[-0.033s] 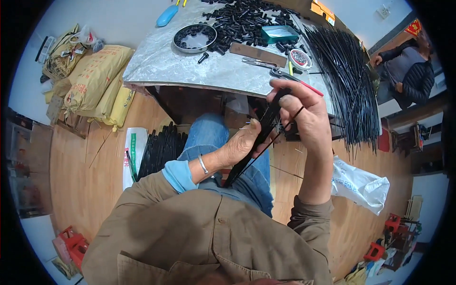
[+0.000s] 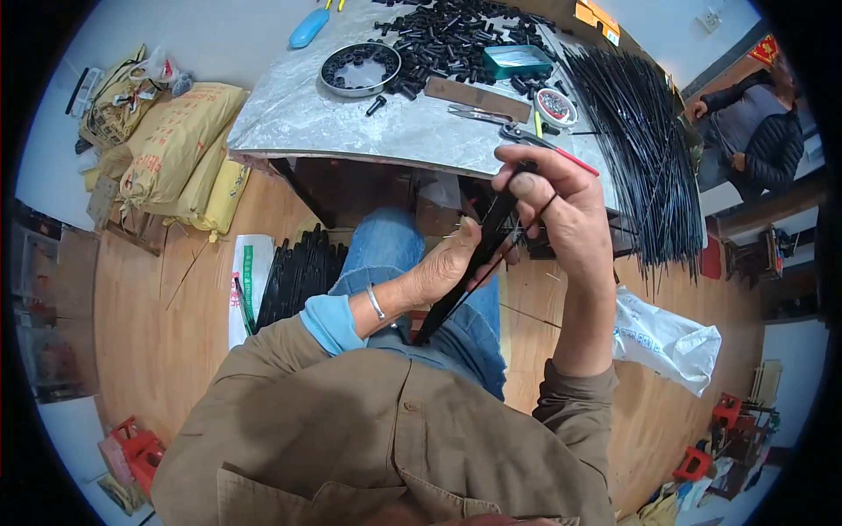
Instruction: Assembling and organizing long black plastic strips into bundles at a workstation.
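A bundle of thin black rods slants up over my lap, with my left hand closed around its middle. My right hand pinches the bundle's upper end, and a thin black wire loops over its fingers. Both hands are just in front of the grey marbled table. Red-handled pliers lie at the table's near edge, right behind my right hand.
On the table: a round tray, a pile of small black cylinders, a teal box, a tape roll and long black rods. Yellow sacks, floor rods, a white bag. Another person sits at right.
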The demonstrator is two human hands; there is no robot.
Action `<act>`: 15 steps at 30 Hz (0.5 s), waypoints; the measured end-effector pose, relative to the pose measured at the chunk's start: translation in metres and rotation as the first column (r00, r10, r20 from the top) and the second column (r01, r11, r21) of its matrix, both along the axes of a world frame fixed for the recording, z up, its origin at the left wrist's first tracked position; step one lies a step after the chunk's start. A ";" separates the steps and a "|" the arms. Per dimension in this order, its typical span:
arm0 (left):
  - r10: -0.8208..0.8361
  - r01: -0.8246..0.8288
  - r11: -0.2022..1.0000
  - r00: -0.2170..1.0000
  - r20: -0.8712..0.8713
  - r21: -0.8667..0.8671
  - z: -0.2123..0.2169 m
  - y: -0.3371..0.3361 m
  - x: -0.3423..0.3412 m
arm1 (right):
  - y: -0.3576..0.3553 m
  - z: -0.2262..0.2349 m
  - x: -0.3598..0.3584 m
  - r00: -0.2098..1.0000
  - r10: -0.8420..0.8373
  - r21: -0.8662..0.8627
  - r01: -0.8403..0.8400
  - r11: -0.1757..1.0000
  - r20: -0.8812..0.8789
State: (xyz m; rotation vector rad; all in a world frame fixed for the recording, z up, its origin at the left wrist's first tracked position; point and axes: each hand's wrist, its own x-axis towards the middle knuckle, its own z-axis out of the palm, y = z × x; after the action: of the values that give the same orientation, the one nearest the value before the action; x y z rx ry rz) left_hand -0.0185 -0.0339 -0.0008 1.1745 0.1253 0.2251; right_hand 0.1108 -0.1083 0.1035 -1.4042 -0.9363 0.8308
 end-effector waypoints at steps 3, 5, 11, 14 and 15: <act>-0.086 0.093 0.991 0.994 0.074 -0.094 -0.008 0.000 0.000 | -0.004 0.003 -0.010 0.996 -0.054 0.009 0.054 0.999 0.078; -0.033 0.034 0.999 0.999 0.030 -0.035 -0.027 0.005 0.006 | -0.011 0.011 -0.022 0.995 0.050 0.099 -0.059 0.993 0.084; 0.018 -0.019 0.941 1.000 -0.006 -0.339 -0.038 0.003 0.002 | -0.024 0.012 -0.020 0.481 0.848 0.498 -0.804 0.324 0.224; 0.125 -0.129 0.929 0.992 -0.034 -0.347 -0.026 0.004 -0.008 | -0.036 -0.015 -0.029 0.942 0.126 0.375 0.001 0.927 -0.313; 0.075 -0.081 0.937 0.997 -0.031 -0.339 -0.022 0.007 -0.011 | -0.029 -0.028 -0.018 0.974 -0.196 0.205 0.215 0.955 -0.109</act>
State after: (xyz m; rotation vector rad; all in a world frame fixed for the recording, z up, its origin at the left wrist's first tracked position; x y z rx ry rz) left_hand -0.0295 -0.0266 -0.0228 0.8267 0.2182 0.2518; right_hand 0.0932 -0.1374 0.0758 -1.2420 -0.7727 0.6093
